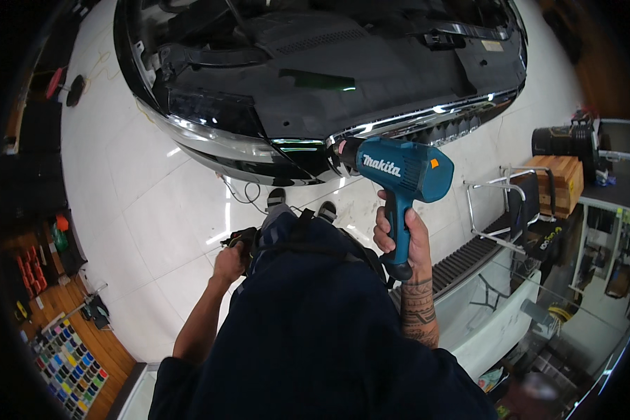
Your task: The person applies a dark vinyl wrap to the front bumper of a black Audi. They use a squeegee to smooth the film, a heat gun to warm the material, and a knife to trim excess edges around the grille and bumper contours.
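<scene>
My right hand (418,241) is wrapped round the handle of a teal heat gun (420,185), held up in front of the car. Its nozzle points left, overlapping the front bumper in the picture; whether it touches cannot be told. Low at my left side, my left hand (229,262) is closed round a small black object (245,238) whose kind I cannot make out. A black car (220,157) stands ahead with its engine bay uncovered. A clear headlight (206,138) lies on its left front, and a chrome-edged grille (427,122) to the right.
Cables (241,196) lie on the pale tiled floor by the bumper. To the right are a metal-framed chair (500,210), a wooden box (561,183) and a dark ribbed strip (462,262). A board of colour samples (70,367) is at lower left.
</scene>
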Motion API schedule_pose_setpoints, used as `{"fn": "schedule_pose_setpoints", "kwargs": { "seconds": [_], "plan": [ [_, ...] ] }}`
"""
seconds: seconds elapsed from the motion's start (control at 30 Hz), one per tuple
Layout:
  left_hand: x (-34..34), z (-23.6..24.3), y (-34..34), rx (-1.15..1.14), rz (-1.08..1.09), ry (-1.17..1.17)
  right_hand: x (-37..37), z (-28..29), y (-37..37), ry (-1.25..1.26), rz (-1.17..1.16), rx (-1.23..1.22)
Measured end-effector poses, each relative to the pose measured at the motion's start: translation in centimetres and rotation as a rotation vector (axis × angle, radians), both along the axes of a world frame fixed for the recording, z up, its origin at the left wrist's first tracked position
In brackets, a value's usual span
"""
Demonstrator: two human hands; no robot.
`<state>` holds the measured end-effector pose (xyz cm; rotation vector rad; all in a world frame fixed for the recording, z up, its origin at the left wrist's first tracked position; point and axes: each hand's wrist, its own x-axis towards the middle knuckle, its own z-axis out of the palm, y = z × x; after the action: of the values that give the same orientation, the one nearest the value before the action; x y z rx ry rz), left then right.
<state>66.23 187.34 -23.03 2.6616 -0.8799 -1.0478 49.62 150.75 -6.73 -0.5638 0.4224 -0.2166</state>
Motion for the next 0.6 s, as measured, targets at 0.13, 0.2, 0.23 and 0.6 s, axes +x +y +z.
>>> {"fn": "schedule_pose_setpoints", "kwargs": {
  "seconds": [0.13, 0.2, 0.23, 0.6],
  "plan": [
    [3.8, 7.3, 3.2, -0.319, 0.253, 0.088, 0.0, -0.1, 0.7, -0.015, -0.032, 0.059],
    [6.5, 7.5, 6.6, -0.614, 0.672, 0.465, -0.1, -0.5, 0.8, -0.066, -0.048, 0.145],
    [7.2, 9.3, 5.4, -0.722, 0.748, 0.583, -0.3, -0.9, 0.9, -0.09, -0.055, 0.19],
    [8.9, 12.2, -16.4, -1.119, 0.656, 0.88, -8.3, -5.1, -0.1, -0.098, -0.412, 0.216]
  ]
}}
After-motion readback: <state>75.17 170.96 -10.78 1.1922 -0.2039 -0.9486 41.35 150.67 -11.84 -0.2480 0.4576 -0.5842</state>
